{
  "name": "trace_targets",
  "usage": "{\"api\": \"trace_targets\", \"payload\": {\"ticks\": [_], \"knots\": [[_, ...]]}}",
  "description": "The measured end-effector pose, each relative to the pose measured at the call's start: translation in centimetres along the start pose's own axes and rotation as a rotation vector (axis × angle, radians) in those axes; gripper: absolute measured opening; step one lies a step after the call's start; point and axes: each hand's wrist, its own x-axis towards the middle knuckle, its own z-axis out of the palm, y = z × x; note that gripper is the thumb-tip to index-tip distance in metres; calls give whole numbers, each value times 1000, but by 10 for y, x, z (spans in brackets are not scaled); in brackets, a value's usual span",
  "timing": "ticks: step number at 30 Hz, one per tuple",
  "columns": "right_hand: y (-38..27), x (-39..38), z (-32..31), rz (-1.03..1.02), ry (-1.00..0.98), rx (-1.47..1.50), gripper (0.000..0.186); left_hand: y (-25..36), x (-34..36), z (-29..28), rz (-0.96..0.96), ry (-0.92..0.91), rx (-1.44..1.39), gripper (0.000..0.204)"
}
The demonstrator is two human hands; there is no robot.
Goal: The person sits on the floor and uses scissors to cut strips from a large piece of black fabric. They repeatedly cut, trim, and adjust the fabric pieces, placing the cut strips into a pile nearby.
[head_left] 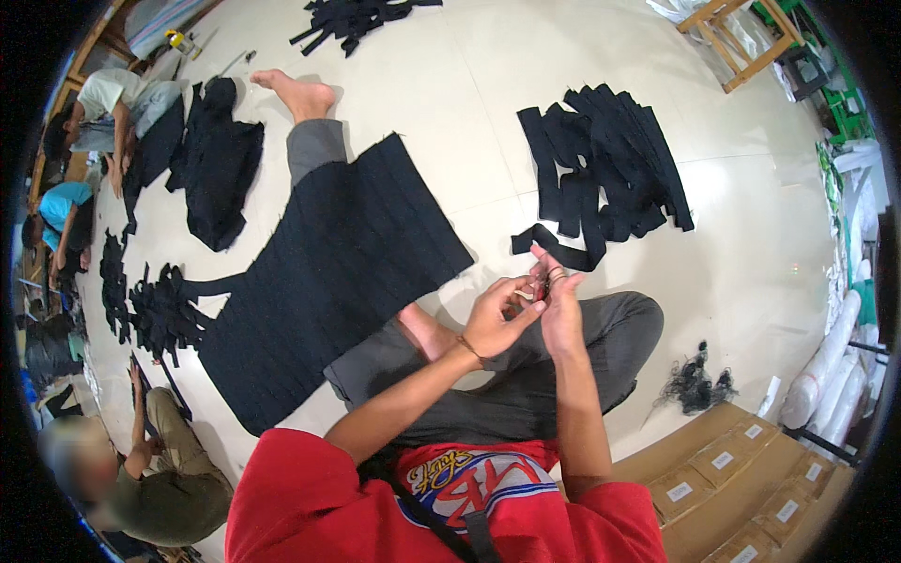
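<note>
My left hand (502,308) and my right hand (563,310) meet above my folded legs. The left fingers are bent and pinched against the right palm. A small dark and reddish thing (543,285) lies between them, mostly hidden by the fingers, its kind unclear. Thin bands circle the fingers of my right hand, which is turned palm inward and curled around that thing. Just beyond the fingertips ends a black fabric strip (572,255), trailing from a pile of black strips (619,159). A wide black ribbed cloth (328,281) drapes over my left leg.
More black fabric (216,159) and bundles of strips (169,310) lie to the left, near several seated people. A tangle of black thread (699,380) is at right. Cardboard boxes (732,479) stand at lower right, plastic-wrapped rolls (821,366) beyond, a wooden frame (741,42) far right.
</note>
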Motion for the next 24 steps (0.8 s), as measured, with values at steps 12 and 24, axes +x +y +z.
{"api": "trace_targets", "payload": {"ticks": [12,24], "knots": [[16,-31,1,30,-61,-77,51,-4,7,-10,54,207,371,9],[-42,-42,-25,-2,-19,114,20,-8,21,-53,-308,-140,-14,28]]}}
